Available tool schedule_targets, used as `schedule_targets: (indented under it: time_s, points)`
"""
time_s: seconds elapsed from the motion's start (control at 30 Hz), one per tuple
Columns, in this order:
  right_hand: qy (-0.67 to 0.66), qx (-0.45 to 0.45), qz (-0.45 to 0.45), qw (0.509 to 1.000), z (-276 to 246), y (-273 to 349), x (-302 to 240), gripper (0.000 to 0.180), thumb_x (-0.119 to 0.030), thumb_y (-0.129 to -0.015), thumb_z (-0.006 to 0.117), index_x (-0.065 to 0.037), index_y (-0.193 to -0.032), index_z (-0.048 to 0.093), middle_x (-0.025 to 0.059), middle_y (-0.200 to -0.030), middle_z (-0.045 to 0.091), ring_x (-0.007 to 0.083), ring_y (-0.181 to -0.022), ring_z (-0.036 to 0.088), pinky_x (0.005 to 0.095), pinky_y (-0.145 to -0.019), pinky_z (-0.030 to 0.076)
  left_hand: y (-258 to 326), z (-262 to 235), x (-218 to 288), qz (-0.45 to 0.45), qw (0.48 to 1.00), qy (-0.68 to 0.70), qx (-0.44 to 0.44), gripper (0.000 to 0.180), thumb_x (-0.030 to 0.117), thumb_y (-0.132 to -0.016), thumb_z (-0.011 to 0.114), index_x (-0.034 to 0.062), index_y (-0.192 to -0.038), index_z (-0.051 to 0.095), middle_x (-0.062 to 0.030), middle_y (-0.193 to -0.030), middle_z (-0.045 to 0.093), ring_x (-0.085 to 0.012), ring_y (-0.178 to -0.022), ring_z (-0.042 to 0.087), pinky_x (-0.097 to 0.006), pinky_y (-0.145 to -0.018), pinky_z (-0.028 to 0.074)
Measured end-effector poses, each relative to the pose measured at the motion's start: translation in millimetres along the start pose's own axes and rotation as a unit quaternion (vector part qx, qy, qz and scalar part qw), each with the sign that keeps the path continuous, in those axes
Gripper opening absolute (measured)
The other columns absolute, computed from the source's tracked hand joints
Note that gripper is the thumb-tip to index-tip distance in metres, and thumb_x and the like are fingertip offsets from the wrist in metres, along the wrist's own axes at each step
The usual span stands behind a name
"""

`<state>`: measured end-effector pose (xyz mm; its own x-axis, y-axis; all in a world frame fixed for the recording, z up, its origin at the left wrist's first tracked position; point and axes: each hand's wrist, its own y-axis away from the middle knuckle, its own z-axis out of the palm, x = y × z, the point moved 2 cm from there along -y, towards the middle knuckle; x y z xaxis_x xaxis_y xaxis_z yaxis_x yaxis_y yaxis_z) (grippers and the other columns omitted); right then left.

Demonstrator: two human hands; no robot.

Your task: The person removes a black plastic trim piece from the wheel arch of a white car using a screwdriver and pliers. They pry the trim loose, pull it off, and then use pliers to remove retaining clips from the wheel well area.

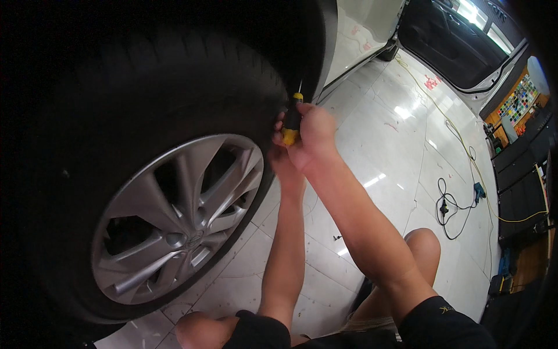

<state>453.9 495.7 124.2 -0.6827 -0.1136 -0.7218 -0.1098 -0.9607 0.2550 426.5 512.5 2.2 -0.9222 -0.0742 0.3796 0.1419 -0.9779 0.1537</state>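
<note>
A person crouches beside a car, looking down along both bare forearms, which rise from the lower edge toward the upper middle of the view. The right hand (317, 131) is clamped in a fist around a screwdriver (292, 121) with a black and yellow handle — the yellow butt end points down toward the viewer, and the thin metal shaft points up into the dark gap between the tyre (174, 87) and the edge of the wheel arch (325, 46). The left hand (283, 160) sits just beneath and partly behind the right one, pressed against the tyre's sidewall; its fingers are hidden, so I cannot tell whether they are curled or apart.

The black tyre fills the left half of the view, with a silver multi-spoke alloy wheel (180, 218) at its centre. Above the hands, the car's white body panel (360, 29) runs toward the upper right, where an open car door (453, 41) shows its dark inner trim.

The floor (383, 122) is glossy white tile. A black cable (450, 206) lies coiled on it to the right, and a yellow cord (459, 139) trails across the tiles — both well apart from the hands. The person's bare knee (424, 244) shows at lower right.
</note>
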Motion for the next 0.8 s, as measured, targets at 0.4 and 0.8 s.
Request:
schedule_targets:
  time_s: [0.4, 0.8]
  points:
    - [0.179, -0.064, 0.019, 0.981, -7, 1, -36, 0.019, -0.016, -0.099, 0.055, 0.0, -0.107, 0.058, 0.0118, -0.093, 0.065, 0.0194, -0.092, 0.061, 0.0356, -0.081, 0.048, 78, 68, 72, 0.41, 0.678, -0.607, -0.061, 0.022, 0.012, -0.095, 0.064, -0.0009, -0.113, 0.061, -0.0211, -0.101, 0.068, -0.0349, -0.09, 0.069, -0.04, -0.073, 0.053]
    - [0.388, -0.091, -0.071, 0.914, -34, -32, -42, 0.044, -0.045, -0.101, 0.053, -0.004, -0.105, 0.067, 0.0045, -0.088, 0.064, 0.014, -0.081, 0.056, 0.0322, -0.07, 0.044, 43, 43, 62, -0.158, 0.948, -0.232, -0.149, 0.052, 0.048, -0.107, 0.038, 0.0008, -0.097, 0.057, -0.0055, -0.061, 0.055, -0.0197, -0.056, 0.06, -0.034, -0.047, 0.042]
